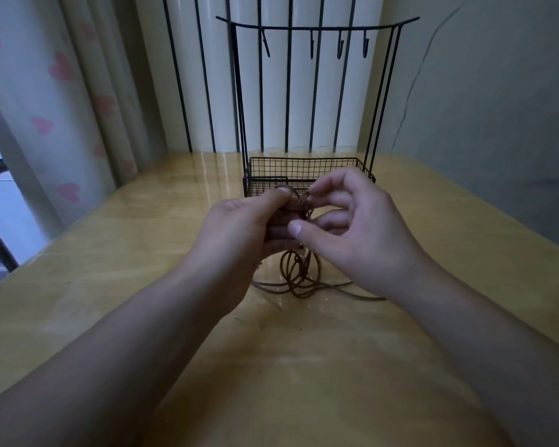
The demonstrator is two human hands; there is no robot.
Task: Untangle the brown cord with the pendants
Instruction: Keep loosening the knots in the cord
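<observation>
Wooden table (110, 285) w/ glossy top carries everything. Beyond both hands stands a black wire rack (307, 91): tall frame, top bar w/ four hooks (340, 48), and a mesh basket (304, 167) at its base, just behind the fingertips. Behind that, pale vertical panels w/ dark bars; a curtain (62, 91) w/ pink hearts hangs far off to the left-hand side.

Left hand (239, 230) is raised above the table, fingers curled toward the right hand, thumb pressed down on top; its grip is clamped on a bunch of the brown cord (299, 275). Right hand (362, 233) sits close opposite it, nearly touching. Its forefinger and thumb are pinched on a small cord loop at approx the level of the left thumb tip, the other fingers loosely curled below.

Cord runs between the two grips as a tight tangle, then drops from under the hands into several overlapping loops lying on the table directly below and a bit toward the viewer. One strand trails out under the right wrist (end hidden by the arm), another reaches a short way under the left hand. Pendants: can't make them out; a small dark bit shows just below the left fingers, too small to tell.
</observation>
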